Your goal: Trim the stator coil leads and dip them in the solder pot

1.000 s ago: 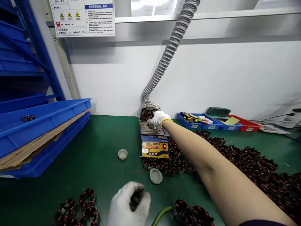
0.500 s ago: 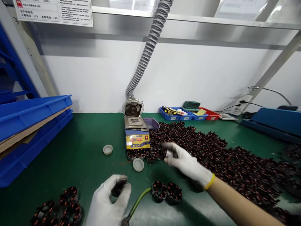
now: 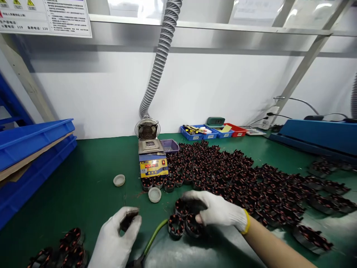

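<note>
In the head view, my right hand, in a white glove with darkened fingers and a yellow cuff, closes on a motor stator, a black ring with copper windings. Its thumb lies by a second stator, and a third stator stands next to them. My left hand, also gloved, is low and left of these, its thumb and dark-stained fingers curled into a pinch. Whether anything is between them cannot be made out. Between the hands, a green curved tube reaches toward the third stator.
A large spread of stators covers the right side; more stators lie lower left. A yellow-fronted heating unit stands beneath a grey hose. Two small round lids lie near it. Blue trays are stacked left.
My right hand has come from the edge of the stator spread toward me, bringing one stator beside the two near the green tube. The left hand keeps its curled shape. The view has turned right.
</note>
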A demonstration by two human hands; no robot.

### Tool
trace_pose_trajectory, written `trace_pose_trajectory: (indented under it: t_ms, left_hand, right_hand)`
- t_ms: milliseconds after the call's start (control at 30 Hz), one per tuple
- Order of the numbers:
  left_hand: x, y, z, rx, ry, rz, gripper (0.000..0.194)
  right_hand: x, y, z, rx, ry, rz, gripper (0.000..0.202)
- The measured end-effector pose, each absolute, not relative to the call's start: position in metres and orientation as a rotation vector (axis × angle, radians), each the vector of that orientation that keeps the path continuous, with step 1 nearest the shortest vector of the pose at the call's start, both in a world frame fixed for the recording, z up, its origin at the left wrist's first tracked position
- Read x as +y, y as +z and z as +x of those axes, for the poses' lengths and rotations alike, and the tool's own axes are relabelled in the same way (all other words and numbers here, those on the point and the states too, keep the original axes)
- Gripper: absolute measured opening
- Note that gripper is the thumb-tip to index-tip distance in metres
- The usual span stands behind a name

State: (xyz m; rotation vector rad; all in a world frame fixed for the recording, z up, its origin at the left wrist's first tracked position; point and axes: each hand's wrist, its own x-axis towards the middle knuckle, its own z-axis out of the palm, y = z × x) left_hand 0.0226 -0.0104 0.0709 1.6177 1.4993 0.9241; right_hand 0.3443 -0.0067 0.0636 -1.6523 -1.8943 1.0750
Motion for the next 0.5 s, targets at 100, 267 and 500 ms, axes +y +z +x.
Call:
trace_pose_trajectory:
  t_ms: [100, 267, 500]
  left_hand:
    - [-0.009, 0.070, 0.023, 1.483, 0.920, 1.643, 0.031]
    - [-0.005, 0.076, 0.027, 1.461, 0.975, 1.643, 0.032]
    - [-0.004, 0.076, 0.033, 1.408, 0.994, 1.613, 0.031]
  right_hand:
    - [0.015, 0.070, 0.342, -1.961, 0.593, -1.825, 0.061]
    - [0.062, 0.059, 0.322, -2.184, 0.228, -1.912, 0.072]
    - [0.059, 0.070, 0.339, -2.024, 0.399, -1.993, 0.068]
